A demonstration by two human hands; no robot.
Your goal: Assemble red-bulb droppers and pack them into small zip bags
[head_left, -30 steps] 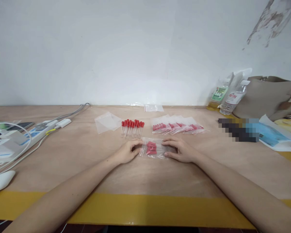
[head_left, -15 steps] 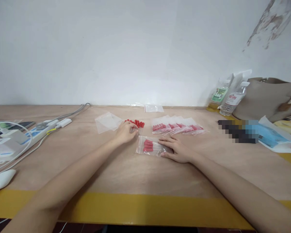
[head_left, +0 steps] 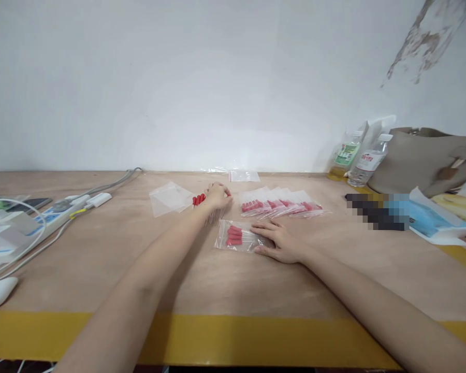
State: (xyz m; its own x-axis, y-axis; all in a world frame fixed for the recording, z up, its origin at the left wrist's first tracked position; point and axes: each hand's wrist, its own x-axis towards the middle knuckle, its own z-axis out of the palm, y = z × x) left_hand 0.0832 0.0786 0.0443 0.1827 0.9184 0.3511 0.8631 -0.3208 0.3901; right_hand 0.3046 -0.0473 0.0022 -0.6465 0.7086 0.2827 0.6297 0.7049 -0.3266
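My left hand (head_left: 218, 196) reaches over a row of droppers (head_left: 199, 199) with red bulbs and thin clear tubes. Its fingers curl closed around the red end of a dropper at the row's right side, and the hand hides part of the row. My right hand (head_left: 281, 242) lies flat with fingers spread on the right end of a clear zip bag (head_left: 222, 239). Inside that bag are several red-bulbed droppers, bulbs to the left. Behind it, several filled bags (head_left: 281, 202) overlap in a fanned row. Flat clear bags (head_left: 170, 198) lie left of my left hand.
A small clear bag (head_left: 244, 176) lies by the wall. To the left are a power strip (head_left: 62, 210) with cables and a white mouse (head_left: 0, 293). On the right stand two bottles (head_left: 368, 161), a grey handbag (head_left: 423, 160) and a blue packet (head_left: 431, 220).
My left hand has moved right and farther back along the droppers, now covering the row's right side. My right hand stays on the bag. The view has shifted slightly.
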